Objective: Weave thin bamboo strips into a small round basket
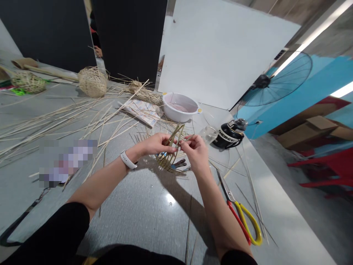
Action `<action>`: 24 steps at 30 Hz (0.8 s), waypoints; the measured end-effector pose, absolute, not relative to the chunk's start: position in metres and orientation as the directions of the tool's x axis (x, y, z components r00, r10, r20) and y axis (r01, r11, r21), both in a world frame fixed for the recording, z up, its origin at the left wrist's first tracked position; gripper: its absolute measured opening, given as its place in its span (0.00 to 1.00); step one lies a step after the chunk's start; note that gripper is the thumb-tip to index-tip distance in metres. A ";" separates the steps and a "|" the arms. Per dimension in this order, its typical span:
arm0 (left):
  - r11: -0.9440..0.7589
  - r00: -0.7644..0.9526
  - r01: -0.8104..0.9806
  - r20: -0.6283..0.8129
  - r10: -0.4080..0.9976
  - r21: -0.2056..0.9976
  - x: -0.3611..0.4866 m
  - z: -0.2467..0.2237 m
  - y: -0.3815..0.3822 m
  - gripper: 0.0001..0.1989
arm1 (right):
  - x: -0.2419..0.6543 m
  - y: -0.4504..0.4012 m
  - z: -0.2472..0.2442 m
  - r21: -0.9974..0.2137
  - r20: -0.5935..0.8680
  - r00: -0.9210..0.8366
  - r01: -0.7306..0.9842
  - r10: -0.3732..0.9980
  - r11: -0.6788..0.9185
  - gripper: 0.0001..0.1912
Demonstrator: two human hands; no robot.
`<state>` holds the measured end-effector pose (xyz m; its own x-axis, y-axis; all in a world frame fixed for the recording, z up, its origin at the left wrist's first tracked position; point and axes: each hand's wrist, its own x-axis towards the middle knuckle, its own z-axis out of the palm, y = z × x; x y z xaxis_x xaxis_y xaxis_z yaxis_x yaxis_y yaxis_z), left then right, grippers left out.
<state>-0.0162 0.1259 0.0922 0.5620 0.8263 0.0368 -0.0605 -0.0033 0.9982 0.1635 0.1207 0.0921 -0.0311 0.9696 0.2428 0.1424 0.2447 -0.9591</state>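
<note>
Left hand (158, 144) closes thumb and fingers on the greenish upright bamboo strips of a small, open-weave basket (164, 164); the right hand (196, 149) pinches a thin strip between thumb and fingertips, just beside. The basket sits below the fingers, over the table, its base partly in the hands' shadow. Dark metal clips (180, 163) show at its near right side. Risk, as judged: a sharp bend could crack a strip; a loosened left grip or knocked clip could let the weave spread. Surface: grey, faintly streaked table (129, 217), loose pale strips at left, red-and-yellow-handled scissors (233, 201) near the right forearm. Beyond: white plastic basin (179, 115), black lettered bottle (227, 134), round pale woven basket (92, 82), wire-caged fan (275, 79) before a blue wall.
</note>
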 end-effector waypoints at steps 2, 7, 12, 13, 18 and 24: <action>-0.022 0.576 -0.047 0.045 0.816 0.999 -0.016 0.093 0.126 0.12 | 0.164 0.121 0.092 -0.954 0.252 -0.049 0.156 0.966 0.257 0.13; -0.069 0.551 -0.024 0.070 0.831 0.997 -0.017 0.089 0.127 0.13 | 0.166 0.121 0.095 -0.929 0.305 -0.029 0.210 0.952 0.304 0.12; -0.085 0.519 -0.053 0.101 0.849 0.995 -0.020 0.086 0.131 0.11 | 0.168 0.122 0.095 -0.959 0.247 -0.055 0.128 0.967 0.253 0.12; -0.076 0.498 -0.054 0.093 0.862 0.996 -0.021 0.085 0.132 0.11 | 0.169 0.122 0.096 -0.959 0.254 -0.054 0.115 0.966 0.259 0.13; -0.060 0.413 -0.072 0.084 0.907 0.996 -0.031 0.095 0.132 0.13 | 0.175 0.113 0.106 -0.945 0.315 -0.025 0.078 0.949 0.316 0.12; -0.134 0.346 -0.019 0.132 0.929 0.991 -0.037 0.105 0.129 0.10 | 0.182 0.121 0.100 -0.932 0.297 -0.044 0.202 0.954 0.300 0.14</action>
